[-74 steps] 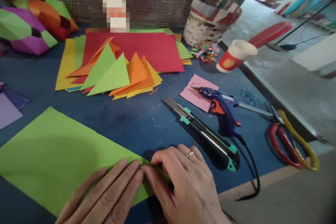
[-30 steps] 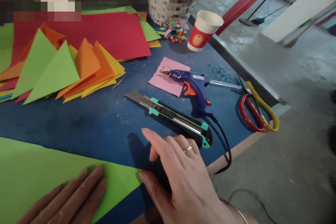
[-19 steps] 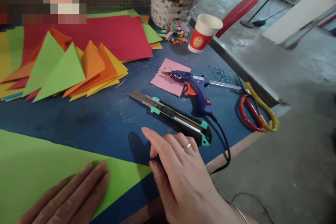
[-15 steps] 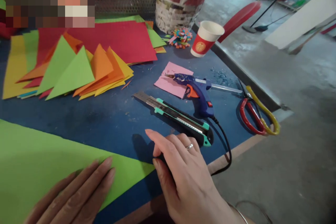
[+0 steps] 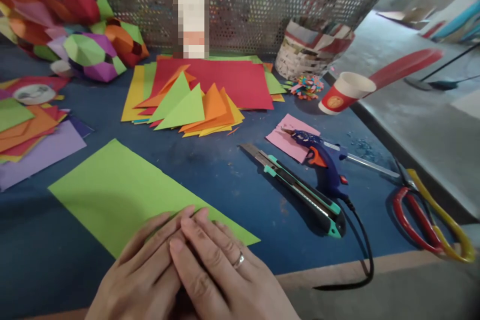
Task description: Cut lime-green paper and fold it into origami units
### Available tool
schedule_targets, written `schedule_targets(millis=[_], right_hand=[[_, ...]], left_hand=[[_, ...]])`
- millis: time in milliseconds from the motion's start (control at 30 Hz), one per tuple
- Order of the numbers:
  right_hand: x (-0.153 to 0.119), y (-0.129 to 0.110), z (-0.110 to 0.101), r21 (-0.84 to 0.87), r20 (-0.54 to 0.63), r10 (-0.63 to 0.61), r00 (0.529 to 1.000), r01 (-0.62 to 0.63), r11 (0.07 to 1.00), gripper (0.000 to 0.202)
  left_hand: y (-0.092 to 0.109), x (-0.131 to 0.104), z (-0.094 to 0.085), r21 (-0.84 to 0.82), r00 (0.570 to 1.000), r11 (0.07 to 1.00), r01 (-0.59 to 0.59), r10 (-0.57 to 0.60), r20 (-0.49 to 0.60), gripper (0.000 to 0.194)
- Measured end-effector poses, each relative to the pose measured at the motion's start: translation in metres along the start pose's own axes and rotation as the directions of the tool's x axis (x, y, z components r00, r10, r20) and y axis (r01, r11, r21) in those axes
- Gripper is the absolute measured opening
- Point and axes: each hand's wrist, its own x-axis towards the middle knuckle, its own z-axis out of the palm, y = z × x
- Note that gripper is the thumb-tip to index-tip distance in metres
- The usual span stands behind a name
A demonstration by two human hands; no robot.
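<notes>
A light green sheet of paper (image 5: pixel 123 185) lies slantwise on the blue tabletop in front of me. My left hand (image 5: pixel 144 265) rests on its near part with fingers stretched out, pressing down. My right hand (image 5: pixel 225 270), a ring on one finger, lies beside it with fingers extended; its fingertips touch my left hand's fingers. Neither hand grasps anything. The sheet's near edge is hidden under both hands. To the right of them, a black and turquoise utility knife (image 5: pixel 300 190) lies with its blade out.
A blue glue gun (image 5: pixel 326 160) lies on pink paper (image 5: pixel 287 130), near scissors (image 5: pixel 416 215) at the right edge. Behind are folded triangles (image 5: pixel 183 110), red sheets (image 5: pixel 240 80), a paper cup (image 5: pixel 343 92) and a woven basket (image 5: pixel 307 55). Coloured paper (image 5: pixel 63 142) and paper balls (image 5: pixel 86 52) lie left.
My right hand has come left from beside the utility knife onto the green paper, meeting my left hand, and its fingers have straightened. The view has swung left.
</notes>
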Motion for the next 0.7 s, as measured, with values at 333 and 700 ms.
schedule_targets(millis=[333,700], right_hand=[[-0.016,0.005,-0.004,-0.219,0.189,-0.029,0.982,0.071,0.973,0.048],[-0.020,0.001,-0.003,-0.202,0.197,-0.008,0.980,0.048,0.978,0.056]], left_hand=[[-0.002,0.002,-0.012,0.042,0.998,0.999,-0.034,0.036,-0.050,0.046],[0.013,-0.036,-0.014,0.121,0.996,0.991,-0.058,0.065,-0.053,0.043]])
